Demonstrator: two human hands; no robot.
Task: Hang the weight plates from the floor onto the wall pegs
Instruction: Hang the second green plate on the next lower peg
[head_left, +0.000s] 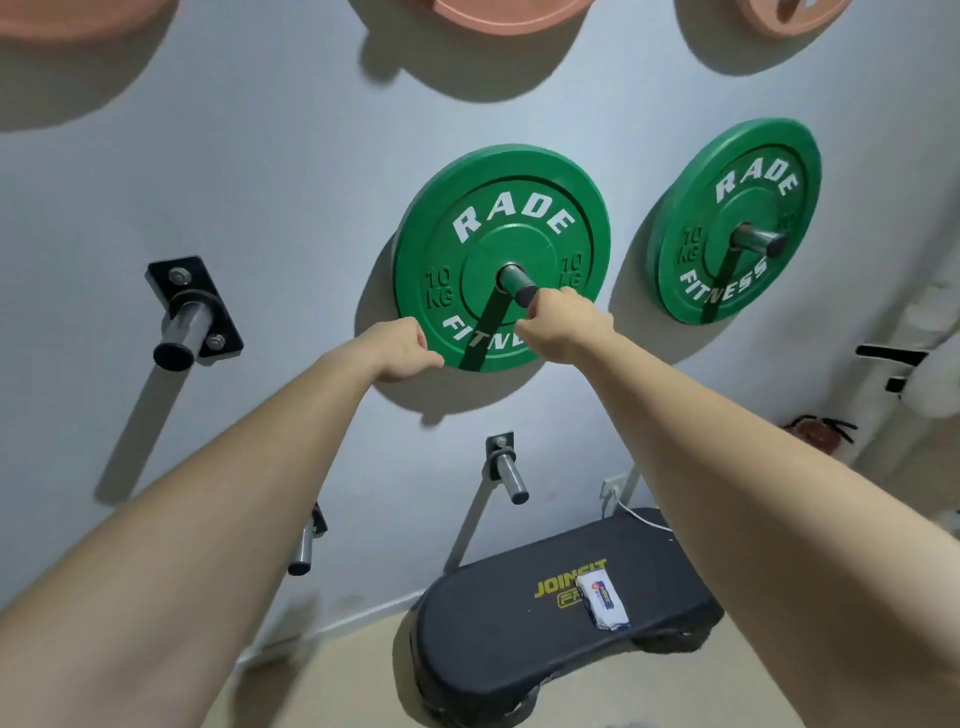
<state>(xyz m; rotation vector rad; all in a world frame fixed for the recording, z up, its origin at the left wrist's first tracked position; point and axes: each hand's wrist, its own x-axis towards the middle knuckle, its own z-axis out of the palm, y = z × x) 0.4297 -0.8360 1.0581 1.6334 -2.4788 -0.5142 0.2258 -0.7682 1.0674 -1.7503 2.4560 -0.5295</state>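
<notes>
Two green plates hang flat on the wall, faces outward, each one's axis running along its peg. The middle green plate (498, 208) sits upright on its peg (517, 285) with "RADE" at 12 o'clock. The left hand (400, 349) curls round its rim at 7 o'clock. The right hand (563, 323) is curled against its face at 5 o'clock, and I cannot tell whether it holds anything. The other green plate (753, 143) hangs at 3 o'clock. Three bare pegs (189, 319) sit at 9, 7 and 6 o'clock, and three orange plates (504, 15) at 12. One black step (519, 639) carries one white packet (605, 600).
</notes>
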